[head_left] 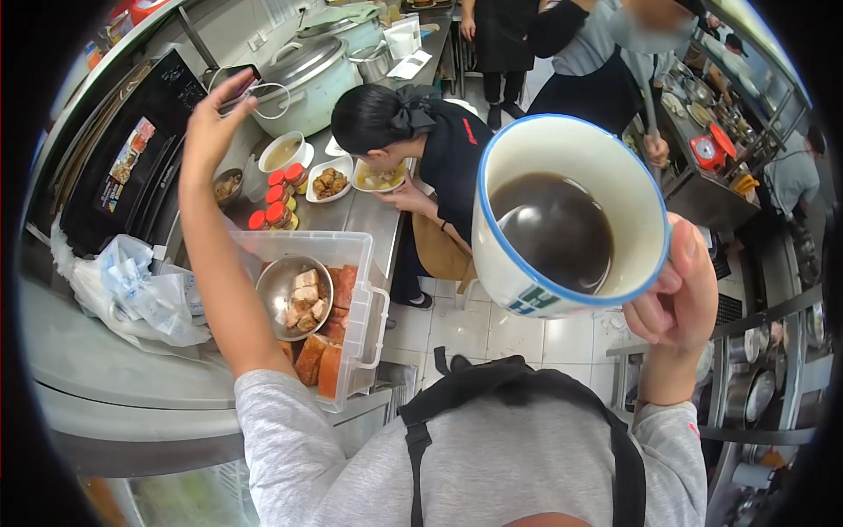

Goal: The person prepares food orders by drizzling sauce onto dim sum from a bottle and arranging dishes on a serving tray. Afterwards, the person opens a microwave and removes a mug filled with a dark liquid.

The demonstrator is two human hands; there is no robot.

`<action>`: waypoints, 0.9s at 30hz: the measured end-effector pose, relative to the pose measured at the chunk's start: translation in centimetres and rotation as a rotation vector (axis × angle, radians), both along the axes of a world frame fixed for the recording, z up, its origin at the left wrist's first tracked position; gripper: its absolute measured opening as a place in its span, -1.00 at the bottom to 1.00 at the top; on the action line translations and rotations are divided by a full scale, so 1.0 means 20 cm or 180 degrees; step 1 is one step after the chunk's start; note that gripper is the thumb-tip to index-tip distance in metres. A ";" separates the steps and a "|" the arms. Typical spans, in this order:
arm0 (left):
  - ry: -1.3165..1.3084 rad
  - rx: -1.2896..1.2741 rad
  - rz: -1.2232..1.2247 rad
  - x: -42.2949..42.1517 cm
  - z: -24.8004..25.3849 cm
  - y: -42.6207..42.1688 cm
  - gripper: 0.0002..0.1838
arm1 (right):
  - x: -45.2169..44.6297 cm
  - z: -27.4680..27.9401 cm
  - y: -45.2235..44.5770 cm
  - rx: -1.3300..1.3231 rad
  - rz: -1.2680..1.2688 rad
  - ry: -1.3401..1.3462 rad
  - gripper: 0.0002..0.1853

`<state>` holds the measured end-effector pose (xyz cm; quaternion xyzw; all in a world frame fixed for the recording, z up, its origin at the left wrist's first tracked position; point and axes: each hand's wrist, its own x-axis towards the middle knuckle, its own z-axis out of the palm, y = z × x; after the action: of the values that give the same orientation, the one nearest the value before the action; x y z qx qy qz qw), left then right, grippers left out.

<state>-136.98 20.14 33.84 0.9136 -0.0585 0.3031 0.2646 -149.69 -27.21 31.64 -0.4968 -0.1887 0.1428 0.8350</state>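
Note:
My right hand [680, 294] is closed round the handle of a large white mug [571, 294] with a blue rim and green and blue lettering. Dark brown liquid [553, 230] partly fills the mug, which tilts towards me. At the upper left, my left hand [212, 123] is raised beside a black microwave [127, 149]. Its fingers curve round a dark, phone-like object [235, 77] with a white cable [287, 98] looping from it. Below my left arm, a clear plastic tub [373, 281] holds browned slabs of meat [329, 364] and a metal bowl [266, 294] of cut pieces.
A co-worker [386, 123] bends over a bowl of food [379, 178] at the counter. Red-lidded jars [279, 195], large pots [303, 83] and plastic bags [132, 281] stand along the left. Other people [601, 53] are farther back. A metal rack [764, 378] is at the right.

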 end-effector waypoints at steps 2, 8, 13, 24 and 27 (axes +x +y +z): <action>-0.0365 0.0176 -0.0081 -0.16 0.09 -0.20 -0.54 | -0.07 -0.05 -0.02 0.0021 -0.0147 0.0079 -0.58; -0.1474 -0.0221 -0.0585 -0.56 0.24 -0.63 -0.67 | -0.31 -0.07 -0.10 -0.0163 -0.0486 0.0390 -0.63; -0.2311 -0.0052 -0.0610 -0.71 0.24 -0.83 -0.75 | -0.50 -0.13 -0.11 -0.0774 -0.1027 -0.0442 -0.59; 0.2750 0.2412 -0.2513 -0.38 -1.35 -1.36 -0.72 | -0.79 -0.14 0.05 -0.1166 -0.1473 -0.0689 -0.59; 0.2989 0.2411 -0.2494 -0.37 -1.55 -1.37 -0.68 | -0.83 -0.13 0.08 -0.1473 -0.1258 -0.1025 -0.61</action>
<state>-144.33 -7.17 2.82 0.8885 -0.3632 -0.2801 0.0160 -166.29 -25.58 29.05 -0.7161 -0.1809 -0.0630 0.6712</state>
